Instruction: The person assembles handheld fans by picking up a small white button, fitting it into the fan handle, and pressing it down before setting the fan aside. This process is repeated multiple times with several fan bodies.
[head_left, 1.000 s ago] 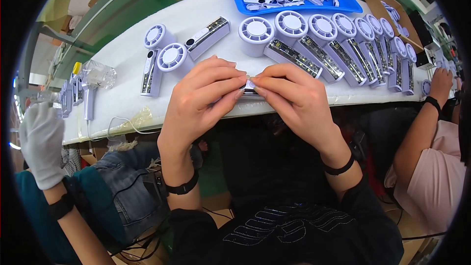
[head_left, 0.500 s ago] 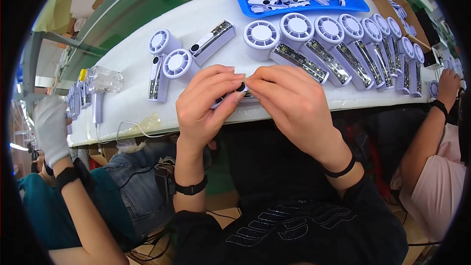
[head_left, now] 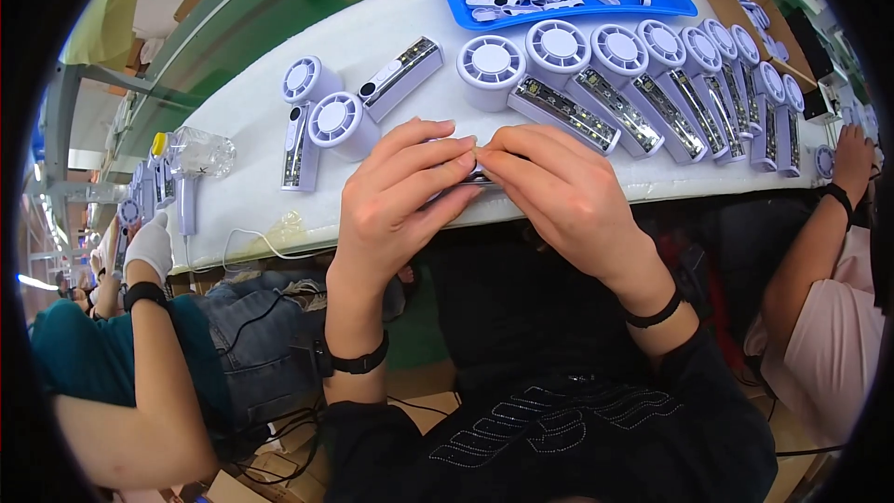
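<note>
Over the table's near edge, my left hand (head_left: 396,191) is closed, its fingers curled round a dark and pale piece (head_left: 479,174) that is mostly hidden. My right hand (head_left: 563,200) meets it there, thumb and fingers pinched together at the left fingertips. What the pinch holds does not show. Just beyond my left hand stand a lilac handheld fan (head_left: 343,123) with a round grille head and another fan (head_left: 303,121) showing its circuit board. A fan handle (head_left: 402,77) with a black oval and a board lies behind them.
Several fans (head_left: 568,112) with exposed boards stand in a row at right on the white table (head_left: 251,121). Beyond is a blue tray (head_left: 559,19) of small lilac parts, beside a cardboard box (head_left: 731,0). Co-workers' hands, one gloved (head_left: 149,247), another bare (head_left: 852,163), flank me.
My hands have shifted slightly right, and my left fingers now cover more of the dark piece. At left, the co-worker's gloved hand has moved down and right.
</note>
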### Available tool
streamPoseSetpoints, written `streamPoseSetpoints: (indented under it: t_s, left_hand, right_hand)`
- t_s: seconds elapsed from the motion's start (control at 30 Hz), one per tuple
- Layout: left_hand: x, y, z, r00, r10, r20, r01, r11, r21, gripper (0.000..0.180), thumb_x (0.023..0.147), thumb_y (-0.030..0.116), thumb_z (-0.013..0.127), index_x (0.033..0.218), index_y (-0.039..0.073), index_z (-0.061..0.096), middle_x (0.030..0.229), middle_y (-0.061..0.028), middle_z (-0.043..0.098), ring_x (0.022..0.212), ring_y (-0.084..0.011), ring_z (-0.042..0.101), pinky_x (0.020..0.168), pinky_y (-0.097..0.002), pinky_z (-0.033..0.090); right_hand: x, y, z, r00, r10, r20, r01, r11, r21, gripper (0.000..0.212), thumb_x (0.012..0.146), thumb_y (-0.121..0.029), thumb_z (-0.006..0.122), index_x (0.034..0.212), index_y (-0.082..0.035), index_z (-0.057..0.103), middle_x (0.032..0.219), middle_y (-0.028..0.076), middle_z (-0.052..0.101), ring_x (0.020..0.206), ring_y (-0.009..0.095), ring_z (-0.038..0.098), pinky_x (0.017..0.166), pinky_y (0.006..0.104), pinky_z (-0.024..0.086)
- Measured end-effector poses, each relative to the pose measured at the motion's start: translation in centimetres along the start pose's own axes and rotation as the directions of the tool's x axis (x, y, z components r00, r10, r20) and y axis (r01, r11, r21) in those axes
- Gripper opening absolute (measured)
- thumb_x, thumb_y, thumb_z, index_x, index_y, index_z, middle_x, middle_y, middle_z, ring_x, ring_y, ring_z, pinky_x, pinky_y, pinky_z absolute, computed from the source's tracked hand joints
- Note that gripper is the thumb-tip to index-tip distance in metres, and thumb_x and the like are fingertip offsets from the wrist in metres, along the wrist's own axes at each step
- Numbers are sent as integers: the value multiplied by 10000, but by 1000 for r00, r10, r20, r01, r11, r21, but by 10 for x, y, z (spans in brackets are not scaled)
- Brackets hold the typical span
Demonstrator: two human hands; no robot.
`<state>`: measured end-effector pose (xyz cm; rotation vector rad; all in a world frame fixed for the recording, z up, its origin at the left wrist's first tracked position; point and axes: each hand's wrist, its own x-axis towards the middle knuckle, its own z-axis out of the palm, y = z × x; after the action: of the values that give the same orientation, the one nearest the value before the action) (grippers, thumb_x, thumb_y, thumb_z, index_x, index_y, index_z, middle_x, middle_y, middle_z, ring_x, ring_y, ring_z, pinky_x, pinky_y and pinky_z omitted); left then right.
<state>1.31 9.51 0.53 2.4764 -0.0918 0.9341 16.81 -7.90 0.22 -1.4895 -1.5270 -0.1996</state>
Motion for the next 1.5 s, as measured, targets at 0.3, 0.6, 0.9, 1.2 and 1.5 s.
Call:
streamPoseSetpoints:
  t_s: [0.3, 0.6, 0.9, 1.2, 1.5]
  left_hand:
    - [2, 16, -4, 999, -15, 36, 10, 992, 123, 363, 755, 22, 940, 1104, 25, 839, 1191, -100, 824, 1245, -361, 732, 1036, -458, 607]
    - [1, 11, -3, 992, -125, 20, 124, 992, 28, 396, 800, 68, 928, 1170, 10, 802, 1270, -126, 790, 1258, -355, 722, 1032, -465, 601]
    - [14, 36, -6, 989, -82, 120, 39, 945, 324, 440, 840, 99, 907, 1244, -10, 772, 1311, -141, 769, 1298, -382, 694, 1078, -501, 567]
    - [-23, 5, 11, 979, -107, -171, 124, 988, 91, 682, 761, 103, 976, 1374, 8, 691, 1407, -165, 699, 1343, -368, 666, 1135, -494, 538]
    - [-13, 9, 11, 929, -324, -176, 323, 946, -35, 714, 725, 147, 1007, 1348, 19, 681, 1457, -145, 644, 1340, -356, 652, 1098, -451, 567]
  right_hand:
    - [3, 6, -10, 997, 14, 78, -19, 997, 74, 211, 913, 23, 793, 1122, 49, 771, 1136, 151, 760, 1026, 331, 757, 868, 411, 619]
    - [11, 0, -19, 972, 151, 181, -172, 979, 105, 182, 947, -14, 793, 1121, 37, 778, 1152, 151, 775, 1056, 328, 764, 893, 402, 619]
    - [7, 6, -15, 982, 112, 153, -128, 986, 102, 210, 944, -26, 797, 1146, 31, 782, 1173, 165, 774, 1085, 352, 757, 916, 413, 616]
    - [38, -11, -9, 946, 178, 272, -206, 975, 79, 276, 935, -101, 817, 1201, -37, 786, 1136, 150, 800, 1010, 346, 777, 843, 401, 628]
    - [35, 1, -7, 932, 304, 196, -342, 918, 203, 270, 945, -74, 818, 1206, -8, 799, 1155, 146, 816, 960, 334, 788, 812, 385, 616]
